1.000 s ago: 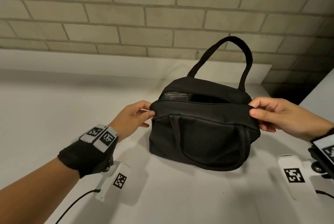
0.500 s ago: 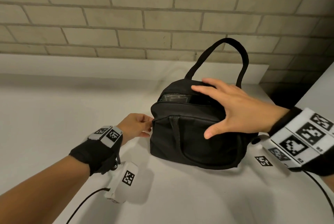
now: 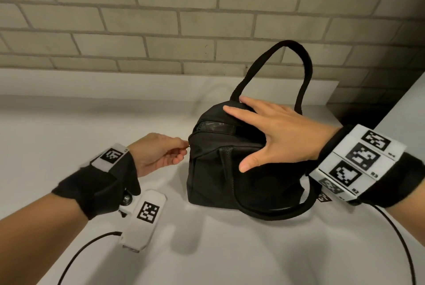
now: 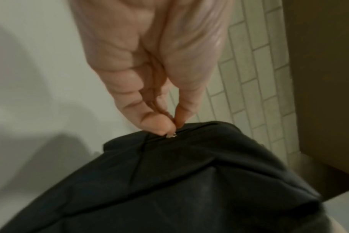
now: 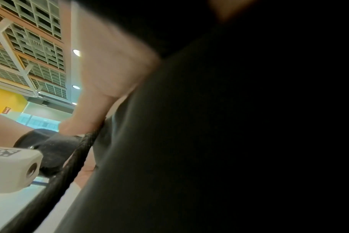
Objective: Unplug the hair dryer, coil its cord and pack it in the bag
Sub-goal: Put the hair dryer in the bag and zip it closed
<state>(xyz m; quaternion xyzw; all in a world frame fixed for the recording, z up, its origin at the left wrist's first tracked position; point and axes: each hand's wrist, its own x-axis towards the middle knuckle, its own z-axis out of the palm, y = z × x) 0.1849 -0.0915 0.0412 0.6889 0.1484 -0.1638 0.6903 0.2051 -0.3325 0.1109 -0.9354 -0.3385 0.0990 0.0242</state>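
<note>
A black bag [image 3: 230,176] stands on the white counter [image 3: 69,123], one handle upright and the other hanging down its front. Through the partly open top I see the glossy dark hair dryer [image 3: 216,126]. My left hand [image 3: 184,149] pinches the small metal zipper pull [image 4: 170,135] at the bag's left end [image 4: 189,181] between thumb and forefinger. My right hand [image 3: 271,137] lies spread over the bag's top, fingers straight, thumb on the front panel. In the right wrist view the thumb [image 5: 102,94] rests against dark bag fabric [image 5: 209,141]. The cord is hidden.
A brick wall [image 3: 207,20] rises behind a low white ledge [image 3: 115,87] at the counter's back. A dark gap [image 3: 358,114] and another white surface [image 3: 404,110] lie to the right. Thin black cables [image 3: 92,245] trail from my wrist units.
My right hand let go of the bag's right end and moved left onto its top, fingers spread. My left hand stayed at the left end, pinching the zipper pull.
</note>
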